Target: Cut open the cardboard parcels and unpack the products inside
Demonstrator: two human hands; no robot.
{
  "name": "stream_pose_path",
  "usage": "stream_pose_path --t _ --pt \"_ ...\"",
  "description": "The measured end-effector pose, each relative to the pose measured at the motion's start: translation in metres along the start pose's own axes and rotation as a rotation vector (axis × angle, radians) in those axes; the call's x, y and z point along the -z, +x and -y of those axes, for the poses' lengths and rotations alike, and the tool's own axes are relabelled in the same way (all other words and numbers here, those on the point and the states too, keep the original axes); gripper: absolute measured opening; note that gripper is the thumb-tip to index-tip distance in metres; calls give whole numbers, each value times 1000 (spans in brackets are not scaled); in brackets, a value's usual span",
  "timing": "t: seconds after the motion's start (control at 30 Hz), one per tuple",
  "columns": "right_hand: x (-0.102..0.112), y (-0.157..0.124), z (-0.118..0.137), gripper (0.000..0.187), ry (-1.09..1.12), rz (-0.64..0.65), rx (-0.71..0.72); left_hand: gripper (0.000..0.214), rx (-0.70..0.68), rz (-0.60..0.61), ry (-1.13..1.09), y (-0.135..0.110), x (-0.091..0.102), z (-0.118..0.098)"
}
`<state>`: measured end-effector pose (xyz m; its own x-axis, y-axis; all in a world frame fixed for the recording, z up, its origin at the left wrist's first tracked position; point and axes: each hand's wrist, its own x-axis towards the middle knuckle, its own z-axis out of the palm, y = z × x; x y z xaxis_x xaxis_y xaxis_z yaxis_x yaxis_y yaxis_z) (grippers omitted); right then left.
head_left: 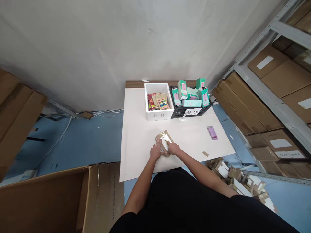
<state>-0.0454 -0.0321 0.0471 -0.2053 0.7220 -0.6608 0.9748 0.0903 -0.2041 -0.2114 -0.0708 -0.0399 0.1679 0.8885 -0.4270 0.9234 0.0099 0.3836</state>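
Note:
A small brown cardboard box [166,133] with a white label and shiny tape lies on the white table [136,142], near its front edge. My left hand [156,149] grips the box along its left side, with the thumb stretched across the near end. On the right, my right hand [174,148] has its fingers curled together at the label. Something small and dark shows by those fingertips, too small to name.
Behind the box stand a white foam bin [159,115] of booklets and a black crate [179,112] of green-and-white boxes. A blurred purple item [212,133] and a cardboard scrap [205,153] lie rightward. Shelving [257,77] is right; a large open carton [88,194] is left.

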Motion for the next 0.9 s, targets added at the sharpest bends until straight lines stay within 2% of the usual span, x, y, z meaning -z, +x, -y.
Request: stream_pose_path --t 0.1,0.27,0.33,0.4,0.47,0.53,0.67,0.77,0.83,0.9 --pt "-8 -25 -20 70 -69 47 68 116 37 -21 2 1 -4 -4" --pt "-21 -64 -52 67 -158 77 53 115 66 -52 -16 -1 -9 -5" --pt "-22 -73 -68 64 -123 18 31 115 87 -85 -25 -1 -14 -13" --pt "-22 -74 -84 62 -6 -131 -22 113 110 -144 -26 2 -21 -29" --pt "-24 -67 -96 61 141 -299 -127 109 130 -215 -1 7 -32 -52" --pt "-26 -51 -104 64 250 -406 -247 102 147 -272 40 13 -44 -77" --pt "-23 -4 -111 83 329 -411 -386 88 106 -290 97 15 -69 -115" --pt "-7 26 -124 94 345 -405 -431 76 -9 -301 106 7 -79 -125" --pt "7 37 -136 101 349 -416 -412 64 -80 -321 107 5 -79 -125" --pt "18 40 -148 96 369 -438 -343 55 -129 -346 106 11 -73 -124"
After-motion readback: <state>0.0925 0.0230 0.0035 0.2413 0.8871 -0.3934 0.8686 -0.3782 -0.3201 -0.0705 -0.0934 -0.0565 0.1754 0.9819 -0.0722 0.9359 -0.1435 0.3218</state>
